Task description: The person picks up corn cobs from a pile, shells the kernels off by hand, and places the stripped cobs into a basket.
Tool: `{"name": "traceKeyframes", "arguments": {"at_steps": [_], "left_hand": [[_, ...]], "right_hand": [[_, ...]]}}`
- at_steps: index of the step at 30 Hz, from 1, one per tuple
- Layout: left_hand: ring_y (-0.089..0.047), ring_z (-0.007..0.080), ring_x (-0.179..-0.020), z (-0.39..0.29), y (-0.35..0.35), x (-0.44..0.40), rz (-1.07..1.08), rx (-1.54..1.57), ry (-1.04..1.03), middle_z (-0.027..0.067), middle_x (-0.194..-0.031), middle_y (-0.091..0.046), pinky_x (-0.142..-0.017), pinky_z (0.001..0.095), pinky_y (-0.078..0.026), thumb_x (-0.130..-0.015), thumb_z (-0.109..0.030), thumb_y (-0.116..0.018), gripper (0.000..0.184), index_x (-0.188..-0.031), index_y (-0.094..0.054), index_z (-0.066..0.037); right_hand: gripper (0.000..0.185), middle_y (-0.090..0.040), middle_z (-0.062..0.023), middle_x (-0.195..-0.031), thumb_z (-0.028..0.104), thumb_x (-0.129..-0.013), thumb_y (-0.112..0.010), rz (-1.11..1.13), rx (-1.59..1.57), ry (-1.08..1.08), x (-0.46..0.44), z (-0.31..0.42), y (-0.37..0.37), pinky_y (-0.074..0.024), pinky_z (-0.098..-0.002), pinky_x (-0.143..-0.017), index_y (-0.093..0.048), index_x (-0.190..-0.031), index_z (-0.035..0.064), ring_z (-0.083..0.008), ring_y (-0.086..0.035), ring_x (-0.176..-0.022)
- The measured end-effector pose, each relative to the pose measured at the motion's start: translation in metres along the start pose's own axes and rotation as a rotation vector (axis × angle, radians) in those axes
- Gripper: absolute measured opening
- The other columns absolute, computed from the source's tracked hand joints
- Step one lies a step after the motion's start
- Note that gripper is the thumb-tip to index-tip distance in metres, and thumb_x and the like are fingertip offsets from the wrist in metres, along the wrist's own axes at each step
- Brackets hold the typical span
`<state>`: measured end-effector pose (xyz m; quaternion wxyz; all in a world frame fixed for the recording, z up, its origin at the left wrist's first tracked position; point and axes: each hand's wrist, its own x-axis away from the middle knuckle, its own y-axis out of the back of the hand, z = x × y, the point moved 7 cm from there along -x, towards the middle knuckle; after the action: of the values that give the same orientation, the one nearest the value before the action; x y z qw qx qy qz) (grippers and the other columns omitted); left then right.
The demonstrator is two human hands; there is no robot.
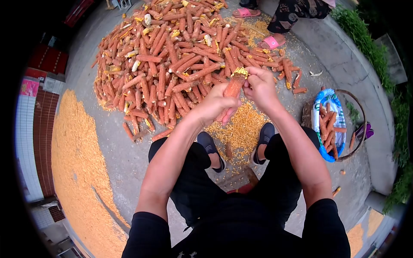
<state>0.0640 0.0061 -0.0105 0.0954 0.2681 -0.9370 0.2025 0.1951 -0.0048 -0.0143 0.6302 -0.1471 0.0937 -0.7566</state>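
A mostly bare reddish corn cob [234,87] is held up at a tilt between my hands, with some yellow kernels [241,71] left at its far end. My left hand [214,104] wraps round the lower part of the cob. At the kernel end, my right hand [261,89] is closed, its thumb and curled fingers pressed against the tip. Loose kernels [241,135] lie on the ground below, between my shoes. Just beyond my hands rises a big pile of shelled cobs [159,64], a few with kernels still on them.
A basket [343,129] lined with blue and white sacking stands at the right with several cobs in it. Spread kernels [81,172] cover the ground at the left. Another person's pink slippers [272,42] and dark patterned trousers show at the top right, beside a concrete kerb.
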Motion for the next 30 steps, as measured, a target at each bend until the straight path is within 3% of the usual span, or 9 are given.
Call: {"name": "traceKeyframes", "arguments": {"at_steps": [4,10,13,16,20,24,30], "left_hand": [[-0.051,0.0123,-0.049,-0.001,0.0,0.001,0.058,0.11,-0.027,0.0035,-0.065,-0.05,-0.044,0.0276,-0.044,-0.087,-0.015,-0.065,0.019,-0.093,-0.051,-0.004],[-0.056,0.0133,-0.057,0.003,0.011,0.001,0.037,0.001,-0.021,0.0036,-0.071,-0.055,-0.051,0.0286,-0.047,-0.088,-0.015,-0.064,0.022,-0.104,-0.054,-0.002],[-0.062,0.0143,-0.064,-0.015,0.013,0.004,-0.387,-0.473,-0.162,0.0052,-0.072,-0.059,-0.054,0.0303,-0.05,-0.09,-0.014,-0.062,0.025,-0.11,-0.055,-0.002],[-0.064,0.0141,-0.061,-0.027,0.007,0.009,-0.529,-0.987,-0.465,0.0067,-0.075,-0.062,-0.05,0.0287,-0.049,-0.092,-0.015,-0.061,0.025,-0.113,-0.055,-0.002],[-0.053,0.0112,-0.044,-0.007,-0.002,0.001,-0.232,-0.266,-0.142,0.0035,-0.065,-0.057,-0.038,0.0248,-0.039,-0.097,-0.012,-0.056,0.017,-0.112,-0.055,-0.004],[-0.05,0.0105,-0.041,-0.005,0.009,-0.003,-0.251,-0.233,-0.172,0.0014,-0.06,-0.053,-0.037,0.0258,-0.039,-0.097,-0.009,-0.054,0.012,-0.108,-0.055,-0.004],[-0.048,0.0108,-0.038,-0.002,0.01,-0.001,-0.244,-0.283,-0.114,0.0017,-0.059,-0.053,-0.035,0.0255,-0.039,-0.095,-0.008,-0.054,0.009,-0.103,-0.053,-0.003]], "right_hand": [[0.022,-0.057,-0.0054,-0.076,0.003,-0.092,-0.048,0.061,-0.153,-0.02,0.002,0.004,-0.008,-0.03,-0.0241,-0.041,-0.064,-0.106,-0.0044,-0.008,-0.048,-0.053],[0.029,-0.058,-0.0052,-0.076,0.007,-0.094,-0.052,0.066,-0.087,-0.03,0.006,0.013,-0.013,-0.0301,-0.0238,-0.042,-0.06,-0.118,-0.0071,-0.0077,-0.047,-0.051],[0.028,-0.057,-0.0043,-0.074,0.006,-0.094,-0.052,0.029,-0.034,-0.027,0.004,0.009,-0.01,-0.0303,-0.0239,-0.042,-0.062,-0.117,-0.0064,-0.0076,-0.046,-0.05],[0.025,-0.057,-0.004,-0.072,0.004,-0.094,-0.05,-0.006,0.01,-0.018,0.003,0.007,-0.006,-0.0305,-0.0242,-0.041,-0.063,-0.114,-0.0053,-0.0078,-0.046,-0.049],[0.023,-0.057,-0.0037,-0.071,0.003,-0.094,-0.048,-0.053,-0.066,-0.079,0.0,-0.006,0.002,-0.0312,-0.0242,-0.041,-0.065,-0.108,-0.004,-0.008,-0.046,-0.049],[0.02,-0.057,-0.003,-0.071,0.004,-0.094,-0.05,-0.022,-0.169,-0.071,0.002,0.001,-0.007,-0.0321,-0.0241,-0.04,-0.065,-0.104,-0.0032,-0.0083,-0.047,-0.049],[0.017,-0.056,-0.0016,-0.067,0.004,-0.091,-0.054,-0.034,0.103,0.016,0.002,0.003,-0.011,-0.0331,-0.025,-0.042,-0.066,-0.099,-0.0054,-0.0068,-0.048,-0.051]]}}
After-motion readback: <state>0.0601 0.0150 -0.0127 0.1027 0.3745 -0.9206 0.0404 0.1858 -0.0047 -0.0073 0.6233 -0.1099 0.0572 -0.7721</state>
